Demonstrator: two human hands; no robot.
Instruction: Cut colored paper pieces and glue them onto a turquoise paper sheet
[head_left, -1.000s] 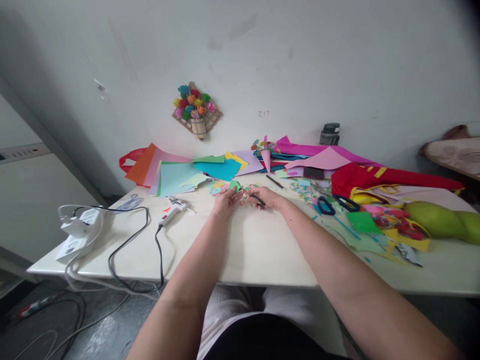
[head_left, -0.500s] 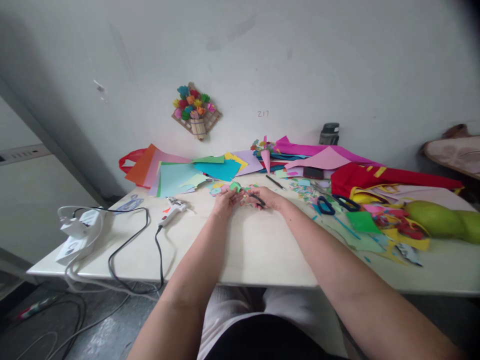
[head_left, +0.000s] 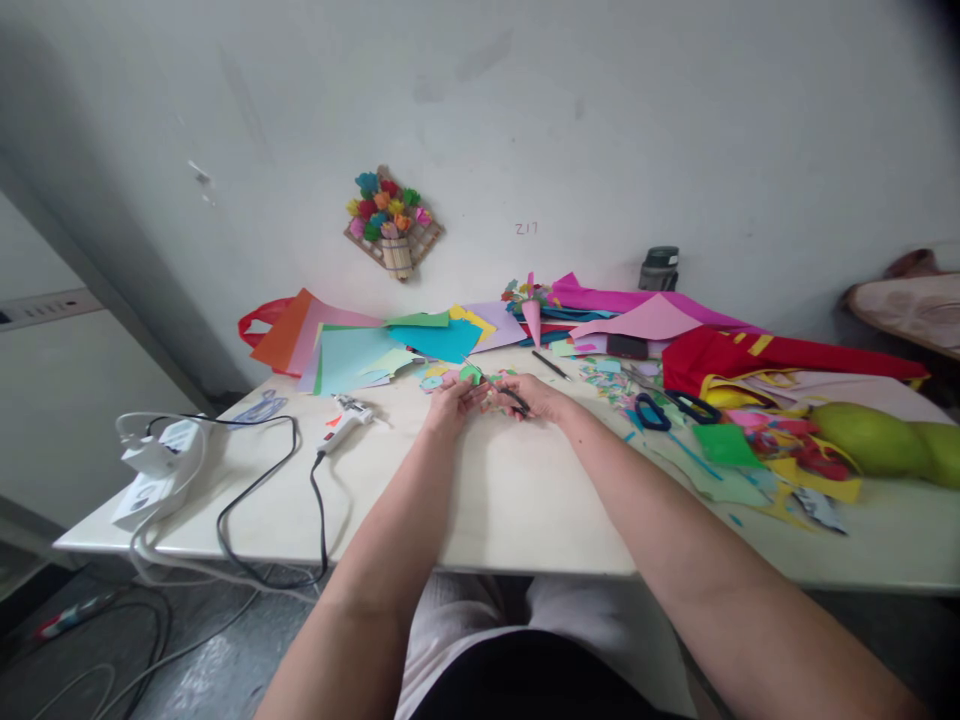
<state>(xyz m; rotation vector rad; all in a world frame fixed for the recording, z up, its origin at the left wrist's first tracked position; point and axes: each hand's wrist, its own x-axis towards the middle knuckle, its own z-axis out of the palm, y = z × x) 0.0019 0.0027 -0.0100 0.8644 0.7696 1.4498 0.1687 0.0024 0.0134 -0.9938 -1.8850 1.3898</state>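
Note:
My left hand (head_left: 453, 400) is closed on a small piece of green paper (head_left: 470, 374) over the middle of the table. In my right hand (head_left: 534, 395) is a pair of scissors (head_left: 514, 400) with dark handles, the fingers wrapped round them. The blades point to the upper left and meet the green paper; how far they are apart is too small to tell. Small coloured paper cut-outs (head_left: 432, 382) lie just beyond my left hand. A black pen (head_left: 551, 365) rests on the table past my right hand.
A glue gun (head_left: 346, 424) lies to the left, its cord running to a white power strip (head_left: 161, 470). Coloured paper sheets (head_left: 352, 357) line the back. At right are more scissors (head_left: 652, 411), paper scraps, a red cloth (head_left: 750, 352) and a green rounded object (head_left: 870, 437).
Hardly anything differs. Both hands stay in the same place with the scissors at the green paper, which has shifted very slightly.

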